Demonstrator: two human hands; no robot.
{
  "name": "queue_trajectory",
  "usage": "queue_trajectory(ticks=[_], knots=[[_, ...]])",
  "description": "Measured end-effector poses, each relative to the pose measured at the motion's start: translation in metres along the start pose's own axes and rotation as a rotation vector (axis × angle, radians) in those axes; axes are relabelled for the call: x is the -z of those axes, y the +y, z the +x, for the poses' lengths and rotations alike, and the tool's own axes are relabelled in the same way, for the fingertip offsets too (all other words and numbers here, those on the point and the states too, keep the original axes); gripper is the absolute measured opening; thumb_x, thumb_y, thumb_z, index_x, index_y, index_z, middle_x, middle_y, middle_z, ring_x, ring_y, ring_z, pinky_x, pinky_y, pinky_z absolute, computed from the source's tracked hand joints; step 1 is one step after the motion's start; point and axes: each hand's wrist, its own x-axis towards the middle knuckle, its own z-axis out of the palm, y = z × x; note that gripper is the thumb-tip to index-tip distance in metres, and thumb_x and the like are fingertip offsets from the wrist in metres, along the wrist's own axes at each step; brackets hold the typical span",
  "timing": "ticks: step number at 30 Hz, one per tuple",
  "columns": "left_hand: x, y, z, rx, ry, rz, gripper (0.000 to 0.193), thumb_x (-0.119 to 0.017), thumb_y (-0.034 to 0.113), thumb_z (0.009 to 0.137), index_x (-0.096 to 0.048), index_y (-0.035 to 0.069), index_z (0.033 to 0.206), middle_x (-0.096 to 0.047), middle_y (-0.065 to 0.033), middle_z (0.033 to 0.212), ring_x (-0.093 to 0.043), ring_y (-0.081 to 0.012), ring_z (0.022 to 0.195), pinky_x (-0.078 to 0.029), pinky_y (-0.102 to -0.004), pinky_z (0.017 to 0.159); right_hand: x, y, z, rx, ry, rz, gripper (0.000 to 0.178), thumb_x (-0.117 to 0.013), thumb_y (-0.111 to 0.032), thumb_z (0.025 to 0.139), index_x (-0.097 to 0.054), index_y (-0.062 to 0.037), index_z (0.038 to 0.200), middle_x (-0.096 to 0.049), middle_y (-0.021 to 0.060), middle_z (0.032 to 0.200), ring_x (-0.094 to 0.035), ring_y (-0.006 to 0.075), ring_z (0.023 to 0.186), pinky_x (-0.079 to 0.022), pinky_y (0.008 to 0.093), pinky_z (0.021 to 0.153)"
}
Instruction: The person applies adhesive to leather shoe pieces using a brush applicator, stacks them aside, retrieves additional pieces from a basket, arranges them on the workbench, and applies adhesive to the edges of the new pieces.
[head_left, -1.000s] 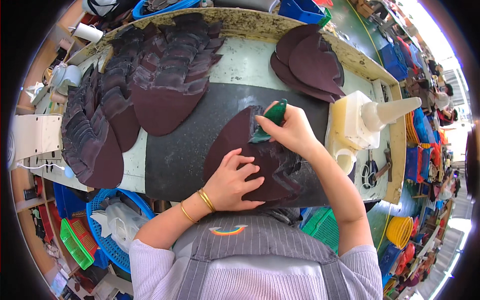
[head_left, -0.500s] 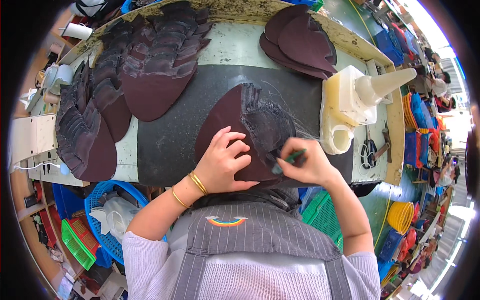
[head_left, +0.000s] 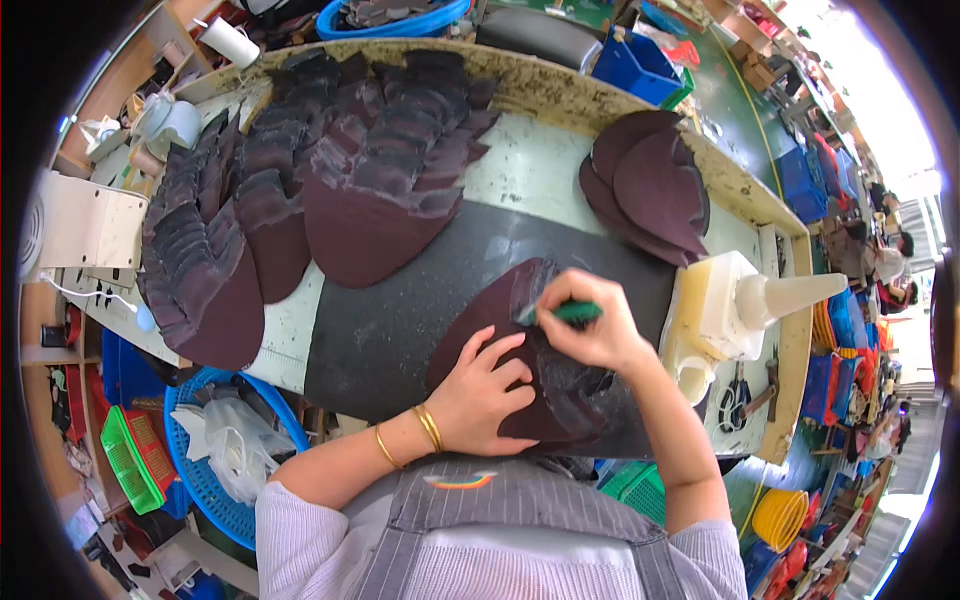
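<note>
A dark maroon, leather-like piece (head_left: 470, 330) with a rounded side lies on the black mat before me, its right part covered with a dark, glossy smear. My left hand (head_left: 487, 400) rests on it with fingers spread, pressing it down. In my closed right hand (head_left: 598, 340) is a small green-handled brush (head_left: 577, 313); its pale tip meets the far edge of the piece, and my fingers partly hide it. A squat plastic bottle (head_left: 715, 305) with a long cone nozzle and yellowish contents stands to the right of that hand.
Overlapping rows of similar maroon pieces (head_left: 385, 225) fill the table's left side. Another stack (head_left: 650, 185) lies far right. Scissors (head_left: 735, 395) and a hammer (head_left: 768, 390) lie by the raised right rim. A blue basket (head_left: 185, 460) holds plastic bags below left.
My right hand has gone from the near right edge of the piece up to its far edge with the brush. My left hand stays on the piece. The whole view has shifted and turned slightly.
</note>
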Motion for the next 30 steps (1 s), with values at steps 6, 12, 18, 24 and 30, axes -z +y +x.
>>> queue_trajectory(ticks=[6,12,18,24,30], knots=[[0.010,0.000,0.004,-0.021,-0.098,0.049,0.043,-0.075,0.033,0.058,-0.058,0.009,0.090,-0.050,-0.0097,0.104,-0.038,-0.0390,0.125,-0.022,-0.0597,0.105,0.011,0.005,0.031,-0.025,0.249,-0.158,0.015,-0.069,-0.005,0.074,-0.056,-0.0018,0.080,-0.059,0.0083,0.075,-0.058,0.0165,0.065,-0.048,0.0275,0.060],[0.001,-0.001,-0.003,0.053,0.041,-0.042,0.036,-0.058,0.005,0.070,-0.053,0.001,0.106,-0.052,-0.0140,0.104,-0.049,-0.0353,0.115,-0.031,-0.0522,0.103,0.038,-0.093,-0.095,-0.132,-0.142,-0.052,0.010,-0.065,-0.005,0.065,-0.061,-0.0048,0.074,-0.060,0.0063,0.064,-0.061,0.0204,0.058,-0.047,0.0302,0.053],[0.082,0.015,-0.015,0.472,0.470,-0.310,0.033,-0.046,-0.002,0.078,-0.051,-0.003,0.111,-0.054,-0.0209,0.101,-0.057,-0.0370,0.091,-0.045,-0.0370,0.080,-0.020,-0.089,-0.106,-0.399,-0.195,-0.407,0.028,-0.065,-0.026,0.075,-0.064,-0.0007,0.087,-0.065,0.0154,0.080,-0.063,0.0343,0.069,-0.051,0.0408,0.064],[0.120,-0.026,-0.019,0.355,0.625,0.343,0.030,-0.050,0.002,0.079,-0.052,-0.003,0.108,-0.054,-0.0212,0.112,-0.053,-0.0385,0.105,-0.041,-0.0420,0.092,-0.017,-0.094,-0.120,-0.314,-0.061,-0.383,0.022,-0.067,-0.024,0.074,-0.062,-0.0029,0.078,-0.062,0.0122,0.074,-0.062,0.0324,0.064,-0.049,0.0398,0.058],[0.047,-0.012,0.018,-0.022,0.012,0.461,0.063,-0.067,0.034,0.076,-0.047,-0.006,0.119,-0.043,-0.0211,0.132,-0.037,-0.0373,0.127,-0.027,-0.0518,0.104,0.030,-0.105,-0.147,-0.305,0.478,-0.245,0.017,-0.072,-0.005,0.070,-0.056,-0.0037,0.073,-0.054,0.0036,0.064,-0.052,0.0109,0.061,-0.042,0.0267,0.055]])
